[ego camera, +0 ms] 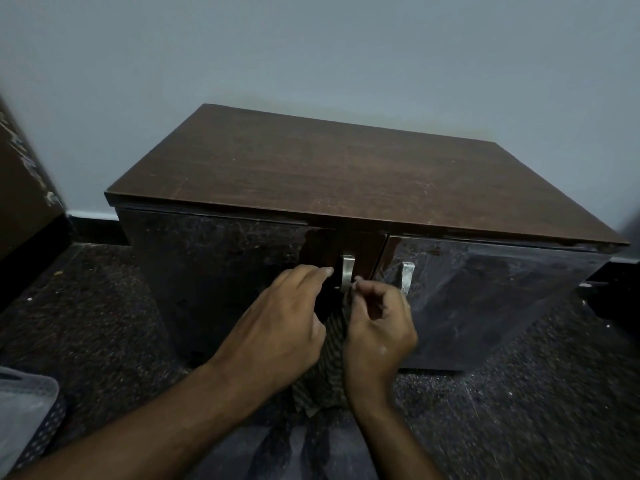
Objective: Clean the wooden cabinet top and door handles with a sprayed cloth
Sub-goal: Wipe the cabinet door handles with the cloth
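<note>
Now, cabinet: low, dark wood, set against a pale wall; brown top bare and scuffed; two glossy dark doors below it.
Left door handle: metal, upright, near the centre seam of the cabinet front; lower end hidden behind the hands.
Right door handle: metal, just right of the seam, untouched.
Cloth: striped, dark, hanging down in front of the cabinet from the foot of the left door handle, between the two hands.
Left hand: just left of the left door handle, fingers curled, fingertips near the handle; grip on the cloth not clear.
Right hand: just right of the same handle, fingertips pinching the upper end of the cloth beside the handle.
Floor: dark, speckled, around the cabinet base.
Grey fabric: low left of the cabinet, at the picture edge.
</note>
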A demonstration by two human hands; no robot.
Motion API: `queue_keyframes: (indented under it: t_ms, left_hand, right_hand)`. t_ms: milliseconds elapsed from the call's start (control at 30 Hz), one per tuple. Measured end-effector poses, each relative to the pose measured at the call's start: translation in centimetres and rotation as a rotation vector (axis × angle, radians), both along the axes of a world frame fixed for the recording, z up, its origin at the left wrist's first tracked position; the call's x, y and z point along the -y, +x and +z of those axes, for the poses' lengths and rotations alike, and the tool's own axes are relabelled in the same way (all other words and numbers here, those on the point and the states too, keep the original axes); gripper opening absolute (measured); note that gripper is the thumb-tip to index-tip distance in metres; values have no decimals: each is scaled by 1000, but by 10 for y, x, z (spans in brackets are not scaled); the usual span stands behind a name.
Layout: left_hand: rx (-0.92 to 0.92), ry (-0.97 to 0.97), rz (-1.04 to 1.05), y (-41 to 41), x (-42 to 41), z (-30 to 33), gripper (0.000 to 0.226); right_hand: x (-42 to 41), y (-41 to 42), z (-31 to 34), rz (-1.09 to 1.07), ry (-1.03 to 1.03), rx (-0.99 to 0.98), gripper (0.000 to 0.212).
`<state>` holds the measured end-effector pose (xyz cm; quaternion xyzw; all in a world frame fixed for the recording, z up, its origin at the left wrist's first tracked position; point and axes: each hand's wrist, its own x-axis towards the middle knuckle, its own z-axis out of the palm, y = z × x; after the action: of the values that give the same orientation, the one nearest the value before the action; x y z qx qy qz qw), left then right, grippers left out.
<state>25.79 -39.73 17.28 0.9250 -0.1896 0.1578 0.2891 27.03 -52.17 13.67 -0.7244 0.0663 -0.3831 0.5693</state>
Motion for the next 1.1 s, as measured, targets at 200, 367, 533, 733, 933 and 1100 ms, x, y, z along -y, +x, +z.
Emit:
queue_keyframes:
  t_ms: [200,367,533,733,933,1100]
  left_hand:
    - [11,-3,-2,1,-1,-3,63]
    - [24,-1,-6,0,0,-2,63]
    - [23,-8,-10,0,-1,-1,64]
    - [6,15,1,0,-1,-1,62]
    - [-14,16,-2,-2,-2,-1,63]
    - [-36,24,14,-1,0,-1,65]
  right_hand:
    - [2,7,-8,-30,-231,23,21]
    - [6,1,-23,35,-64,-143,30]
    - [3,2,30,34,-57,159,34]
    - [1,15,25,97,-370,209,22]
    - [-9,6,10,60,7,79,15]
    - [-11,4,-16,59,391,-290,20]
